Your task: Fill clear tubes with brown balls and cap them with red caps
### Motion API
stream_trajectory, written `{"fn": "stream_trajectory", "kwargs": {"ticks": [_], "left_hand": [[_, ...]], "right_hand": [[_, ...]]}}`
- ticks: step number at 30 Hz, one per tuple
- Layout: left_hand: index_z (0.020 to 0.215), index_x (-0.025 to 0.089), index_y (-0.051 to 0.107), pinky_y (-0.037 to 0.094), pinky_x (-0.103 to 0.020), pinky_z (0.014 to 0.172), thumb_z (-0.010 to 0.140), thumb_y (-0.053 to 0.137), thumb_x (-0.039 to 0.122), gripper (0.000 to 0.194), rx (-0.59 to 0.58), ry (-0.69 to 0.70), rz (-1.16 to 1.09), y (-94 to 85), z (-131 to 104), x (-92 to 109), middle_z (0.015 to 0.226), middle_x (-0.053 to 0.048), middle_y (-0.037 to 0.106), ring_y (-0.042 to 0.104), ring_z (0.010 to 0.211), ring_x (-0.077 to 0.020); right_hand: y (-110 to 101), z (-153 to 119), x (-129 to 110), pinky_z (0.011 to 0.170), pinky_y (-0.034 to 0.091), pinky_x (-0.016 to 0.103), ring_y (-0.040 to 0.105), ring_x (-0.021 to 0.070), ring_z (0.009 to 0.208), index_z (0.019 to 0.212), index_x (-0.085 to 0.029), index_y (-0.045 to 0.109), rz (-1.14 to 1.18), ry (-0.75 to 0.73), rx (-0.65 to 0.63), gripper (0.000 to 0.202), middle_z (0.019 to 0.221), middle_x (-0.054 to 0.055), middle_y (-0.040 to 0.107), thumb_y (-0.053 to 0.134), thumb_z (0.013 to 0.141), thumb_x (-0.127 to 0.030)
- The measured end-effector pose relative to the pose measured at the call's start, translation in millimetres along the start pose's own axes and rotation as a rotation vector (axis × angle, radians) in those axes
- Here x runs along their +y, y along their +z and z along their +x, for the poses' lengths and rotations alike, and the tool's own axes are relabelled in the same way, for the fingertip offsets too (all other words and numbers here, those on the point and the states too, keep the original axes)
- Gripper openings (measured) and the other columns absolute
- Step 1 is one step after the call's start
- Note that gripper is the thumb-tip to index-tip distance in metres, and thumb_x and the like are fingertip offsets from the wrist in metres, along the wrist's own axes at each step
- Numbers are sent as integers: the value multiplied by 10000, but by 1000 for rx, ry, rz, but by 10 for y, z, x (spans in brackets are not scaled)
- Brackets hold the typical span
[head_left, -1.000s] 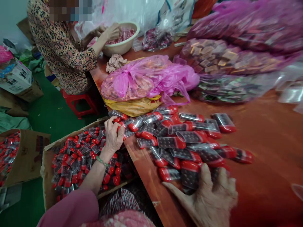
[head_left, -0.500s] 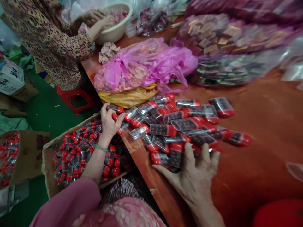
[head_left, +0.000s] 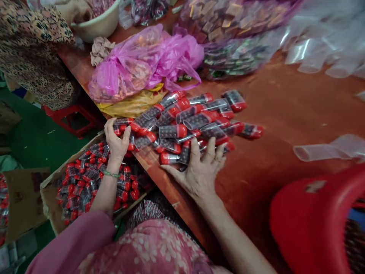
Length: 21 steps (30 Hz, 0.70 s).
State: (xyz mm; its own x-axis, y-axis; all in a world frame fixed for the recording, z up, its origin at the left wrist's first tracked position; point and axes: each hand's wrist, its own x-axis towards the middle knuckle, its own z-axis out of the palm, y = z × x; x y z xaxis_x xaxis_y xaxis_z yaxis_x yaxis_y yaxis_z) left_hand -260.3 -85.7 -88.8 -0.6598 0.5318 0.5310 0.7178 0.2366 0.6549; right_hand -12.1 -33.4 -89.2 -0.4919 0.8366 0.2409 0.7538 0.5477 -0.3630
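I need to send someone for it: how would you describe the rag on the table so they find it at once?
Start at the cream bowl at the table's far left end. Beside it, before the pink bag, lies the rag: crumpled beige cloth, the only fabric among plastic.

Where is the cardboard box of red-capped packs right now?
In the head view, the cardboard box sits lower left, below the table edge, under the left hand.

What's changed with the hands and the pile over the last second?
The right hand has slid from the pile's near right end toward its middle. The left hand stays on the packets at the table edge above the box. Nothing picked up.
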Motion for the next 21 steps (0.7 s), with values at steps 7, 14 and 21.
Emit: {"fn": "stream_trajectory", "kwargs": {"ticks": [7, 14, 21], "left_hand": [[1371, 146, 387, 252, -433, 1163, 929, 459, 472, 554, -128, 3, 12, -400, -237, 63, 1478, -184, 318, 295, 1412, -276], [998, 161, 643, 528, -379, 849, 849, 609, 320, 220, -613, 29, 113, -721, -1309, 363, 959, -101, 648, 603, 937, -223], [800, 203, 672, 560, -299, 613, 854, 547, 148, 147, -777, 298, -110, -692, -1209, 598, 708, -43, 682, 655, 661, -186]], "right_hand": [[-44, 30, 42, 1009, 154, 757, 70, 558, 1383, 1500, -90, 241, 9, 32, -87, 1142, 1550, 289, 57, 630, 657, -756], [-95, -9, 42, 993, 164, 780, 119, 538, 1394, 1502, -100, 258, 49, 35, -108, 1166, 1550, 297, 135, 626, 637, -790], [-319, -121, -10, 1042, 199, 738, 117, 456, 1432, 1476, -133, 305, 102, -88, -8, 941, 1521, 270, 260, 623, 762, -656]]}}
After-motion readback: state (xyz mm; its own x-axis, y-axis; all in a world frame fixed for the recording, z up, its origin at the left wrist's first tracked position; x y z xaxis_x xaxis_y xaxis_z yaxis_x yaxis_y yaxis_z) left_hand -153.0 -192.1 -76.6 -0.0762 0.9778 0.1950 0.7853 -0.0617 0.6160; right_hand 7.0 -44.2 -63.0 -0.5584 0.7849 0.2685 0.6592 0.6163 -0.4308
